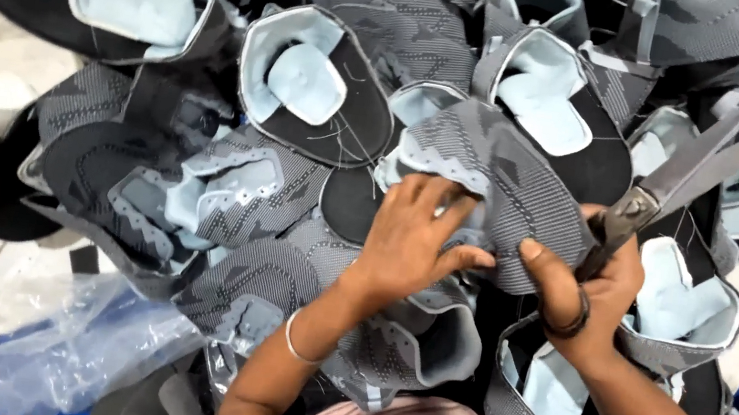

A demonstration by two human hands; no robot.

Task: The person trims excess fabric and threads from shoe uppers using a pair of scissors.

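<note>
Hands are holding a grey shoe top (498, 187) over the pile (201, 174). Left hand (413, 238) fingers are pinching its near edge. Right hand (583, 295) fingers are gripping scissors (693, 171), blades parted.

Grey knit shoe upper (498, 182), patterned, pale blue lining showing at its upper-left edge; lies flat atop the pile of like pieces, near the pile's middle, pinched at its lower edge. Scissors (682, 174): long metal blades shut, pointing up-right, handles low beside the upper's right edge.
</note>
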